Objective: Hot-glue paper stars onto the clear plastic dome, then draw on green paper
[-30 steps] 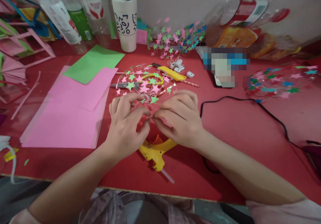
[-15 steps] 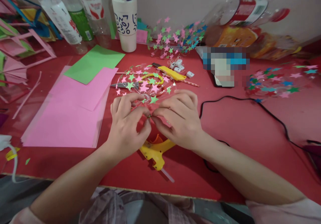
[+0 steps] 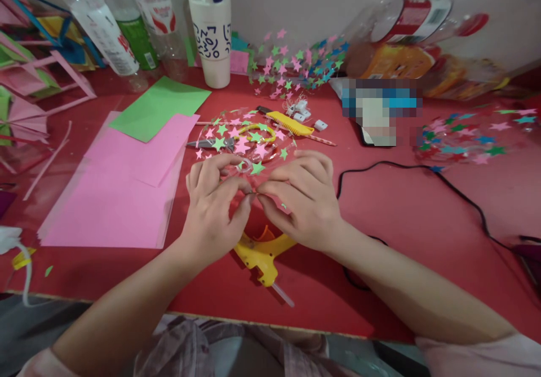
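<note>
My left hand (image 3: 213, 208) and my right hand (image 3: 302, 199) meet fingertip to fingertip over the red table. Thumb and forefinger of each are pinched together; whatever lies between them is too small to make out. Just beyond the fingers rests a clear plastic piece dotted with pink and green paper stars (image 3: 242, 147), lying over grey-bladed scissors (image 3: 211, 143) with yellow handles. Below my hands a yellow glue gun (image 3: 264, 267) lies on its side, partly covered by them, a clear glue stick (image 3: 283, 295) poking out of it.
Pink paper sheets (image 3: 114, 208) and a green sheet (image 3: 158, 109) lie at left. A white tumbler (image 3: 211, 39) and several bottles stand behind. A yellow cutter (image 3: 289, 123) lies beyond the stars. A black cable (image 3: 456, 191) crosses the right side, near another star-covered plastic piece (image 3: 465, 137).
My hands stay nearly in place, with the fingertips shifting slightly. A speck of green that showed between the fingertips is no longer visible.
</note>
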`<state>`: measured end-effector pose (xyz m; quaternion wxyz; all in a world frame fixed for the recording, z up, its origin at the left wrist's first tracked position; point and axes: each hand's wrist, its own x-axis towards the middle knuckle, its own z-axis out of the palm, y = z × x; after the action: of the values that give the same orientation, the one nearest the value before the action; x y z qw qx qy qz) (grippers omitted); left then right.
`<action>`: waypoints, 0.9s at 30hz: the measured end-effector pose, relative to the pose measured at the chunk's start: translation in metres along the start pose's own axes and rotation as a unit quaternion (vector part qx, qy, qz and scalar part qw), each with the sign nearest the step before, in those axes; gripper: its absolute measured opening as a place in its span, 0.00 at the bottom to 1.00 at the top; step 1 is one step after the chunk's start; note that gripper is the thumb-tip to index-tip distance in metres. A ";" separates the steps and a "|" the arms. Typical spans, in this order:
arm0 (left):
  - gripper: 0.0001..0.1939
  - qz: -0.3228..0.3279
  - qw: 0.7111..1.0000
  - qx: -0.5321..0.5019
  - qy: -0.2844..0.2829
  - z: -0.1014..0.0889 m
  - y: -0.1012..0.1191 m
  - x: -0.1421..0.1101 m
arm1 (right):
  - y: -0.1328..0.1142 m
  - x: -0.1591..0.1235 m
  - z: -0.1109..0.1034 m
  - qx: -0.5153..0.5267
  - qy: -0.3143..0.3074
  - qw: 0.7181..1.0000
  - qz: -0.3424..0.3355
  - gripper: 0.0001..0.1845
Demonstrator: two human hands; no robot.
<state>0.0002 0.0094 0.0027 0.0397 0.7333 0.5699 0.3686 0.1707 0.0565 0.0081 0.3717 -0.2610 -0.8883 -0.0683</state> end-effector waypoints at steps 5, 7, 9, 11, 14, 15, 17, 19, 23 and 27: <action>0.04 0.009 1.000 0.000 0.006 0.001 -0.002 0.000 | 0.001 -0.001 0.002 0.004 -0.005 1.000 0.009 0.04; 0.04 0.013 1.000 0.000 0.005 0.001 -0.002 0.000 | 0.001 -0.001 0.002 0.001 -0.006 1.000 0.010 0.04; 0.03 0.012 1.000 0.001 0.005 0.001 -0.002 0.000 | 0.001 -0.001 0.002 0.001 -0.004 1.000 0.007 0.04; 0.03 0.010 1.000 0.003 0.006 0.001 -0.002 0.000 | 0.002 -0.001 0.002 0.003 -0.002 1.000 0.005 0.03; 0.03 0.012 1.000 0.007 0.008 -0.001 -0.001 0.001 | 0.002 -0.001 0.002 0.003 -0.003 1.000 0.009 0.03; 0.02 0.012 1.000 0.009 0.008 -0.001 0.000 0.002 | 0.002 -0.001 0.002 0.003 -0.004 1.000 0.010 0.03; 0.02 0.010 1.000 0.013 0.005 -0.002 0.000 0.002 | 0.002 -0.001 0.002 0.002 -0.004 1.000 0.010 0.03; 0.03 0.012 1.000 0.017 0.008 -0.002 0.000 0.003 | 0.002 -0.001 0.002 0.001 -0.004 1.000 0.008 0.03; 0.06 0.032 0.999 0.030 0.031 -0.001 -0.003 0.003 | 0.003 -0.001 0.000 -0.002 0.002 1.000 0.009 0.03; 0.08 0.044 0.996 0.034 0.069 0.001 -0.007 0.004 | 0.004 0.000 -0.001 -0.002 0.027 1.000 0.000 0.03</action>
<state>-0.0046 0.0153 0.0003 -0.0407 0.7314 0.5508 0.4000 0.1735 0.0601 0.0087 0.3947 -0.2601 -0.8779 -0.0773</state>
